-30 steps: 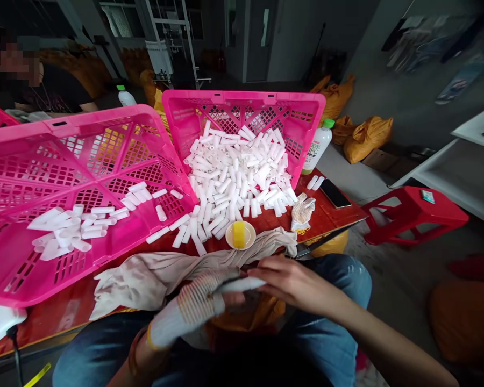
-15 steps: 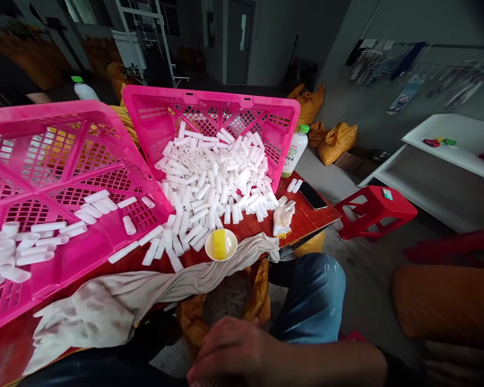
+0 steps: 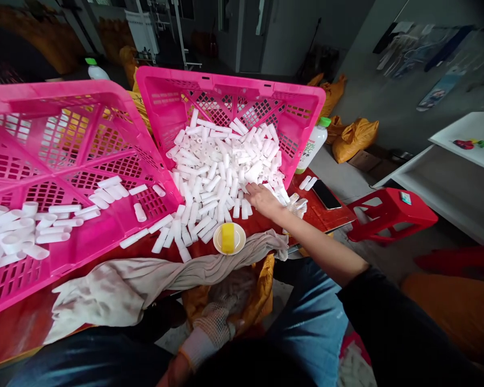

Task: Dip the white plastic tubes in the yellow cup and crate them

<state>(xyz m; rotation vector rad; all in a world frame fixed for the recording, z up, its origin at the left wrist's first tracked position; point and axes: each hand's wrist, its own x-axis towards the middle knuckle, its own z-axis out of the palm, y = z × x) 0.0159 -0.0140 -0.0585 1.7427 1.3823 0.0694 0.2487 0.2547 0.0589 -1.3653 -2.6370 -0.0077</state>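
Note:
My right hand [image 3: 264,201] is bare and stretches out over the table, its spread fingers resting on the near edge of a heap of short white tubes [image 3: 218,177]. The heap lies inside and spilling from a tilted pink plastic crate [image 3: 234,91]. My left hand [image 3: 212,333] wears a white knit glove with orange dots and hangs low at the mouth of a yellow sack [image 3: 262,290] between my knees. Whether it holds anything cannot be seen. A yellow sponge [image 3: 228,238] sits on a small plate just left of my right wrist.
A second pink crate [image 3: 64,107] lies tilted at left with loose tubes. A stained cloth [image 3: 145,274] drapes the red table's [image 3: 326,215] front edge. A spare glove [image 3: 297,207], a phone [image 3: 326,194] and a bottle [image 3: 312,145] stand at right. Beyond are a red stool [image 3: 391,212] and a white shelf [image 3: 439,177].
Earlier both hands met above my lap around a white tube. My right hand then dropped low and now reaches out to the heap, while my left hand has gone down to the sack.

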